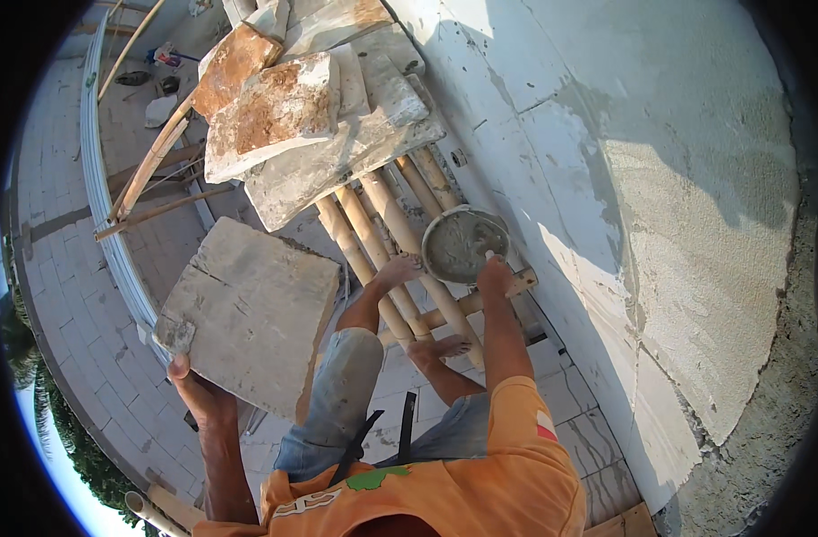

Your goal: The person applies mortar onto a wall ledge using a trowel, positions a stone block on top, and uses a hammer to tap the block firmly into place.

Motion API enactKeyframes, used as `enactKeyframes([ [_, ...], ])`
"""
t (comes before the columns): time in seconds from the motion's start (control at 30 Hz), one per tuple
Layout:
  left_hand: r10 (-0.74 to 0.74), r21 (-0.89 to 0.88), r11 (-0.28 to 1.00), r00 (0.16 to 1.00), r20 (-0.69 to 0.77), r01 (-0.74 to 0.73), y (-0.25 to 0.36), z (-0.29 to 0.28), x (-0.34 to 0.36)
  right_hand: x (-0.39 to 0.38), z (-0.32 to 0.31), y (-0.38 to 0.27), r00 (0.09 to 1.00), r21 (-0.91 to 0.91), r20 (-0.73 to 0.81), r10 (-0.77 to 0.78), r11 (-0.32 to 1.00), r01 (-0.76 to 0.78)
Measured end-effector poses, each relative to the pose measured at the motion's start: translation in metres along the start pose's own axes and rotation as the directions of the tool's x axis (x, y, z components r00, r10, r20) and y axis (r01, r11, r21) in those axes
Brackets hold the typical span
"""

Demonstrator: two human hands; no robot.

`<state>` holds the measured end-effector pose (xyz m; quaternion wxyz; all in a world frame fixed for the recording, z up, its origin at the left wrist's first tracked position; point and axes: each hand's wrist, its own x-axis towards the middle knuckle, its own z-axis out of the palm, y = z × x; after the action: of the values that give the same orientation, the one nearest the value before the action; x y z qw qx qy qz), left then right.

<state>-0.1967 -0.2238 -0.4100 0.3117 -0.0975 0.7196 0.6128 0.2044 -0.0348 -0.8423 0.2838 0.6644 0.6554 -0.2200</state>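
My left hand (203, 394) grips a square, cement-stained grey slab (248, 313) by its lower left corner, with some fingers hidden beneath it. A round bucket (431, 259) of wet grey mortar rests at the right side of bamboo poles (378, 206). My right hand (494, 273) is closed on the handle of a trowel (489, 248), whose head is in the mortar. My bare feet (400, 268) stand on the poles.
Stacked broken slabs (275, 107) cover the far end of the bamboo platform. A block wall (570, 179), partly plastered, runs along my right. Below on the left are a paved floor (64, 295), a long metal bundle (100, 179) and slanted bamboo poles (145, 170).
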Motion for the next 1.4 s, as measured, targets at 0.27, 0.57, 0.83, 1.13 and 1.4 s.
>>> enactKeyframes([
  [0.27, 0.013, 0.027, 1.000, 1.000, -0.019, -0.013, 0.003, 0.005, -0.013, -0.017, 0.003, 0.007, 0.999, 0.197, 0.020, -0.044, 0.980, 0.039],
  [0.57, 0.031, 0.069, 0.997, 0.998, 0.062, -0.035, 0.013, 0.019, -0.019, -0.083, 0.012, 0.071, 0.976, 0.392, -0.186, -0.114, 0.902, 0.180],
  [0.83, 0.068, 0.016, 0.997, 0.971, 0.230, -0.073, 0.048, 0.035, -0.040, -0.221, -0.111, 0.112, 0.951, 0.568, -0.288, -0.115, 0.779, 0.266],
  [1.13, 0.101, -0.110, 0.991, 0.948, 0.303, -0.071, 0.094, 0.053, -0.100, -0.491, -0.357, 0.166, 0.956, 0.820, -0.262, -0.128, 0.493, 0.291],
  [1.4, 0.118, -0.099, 0.991, 0.910, 0.397, -0.086, 0.155, 0.084, -0.127, -0.640, -0.564, 0.150, 0.964, 0.971, -0.235, 0.124, 0.068, 0.228],
])
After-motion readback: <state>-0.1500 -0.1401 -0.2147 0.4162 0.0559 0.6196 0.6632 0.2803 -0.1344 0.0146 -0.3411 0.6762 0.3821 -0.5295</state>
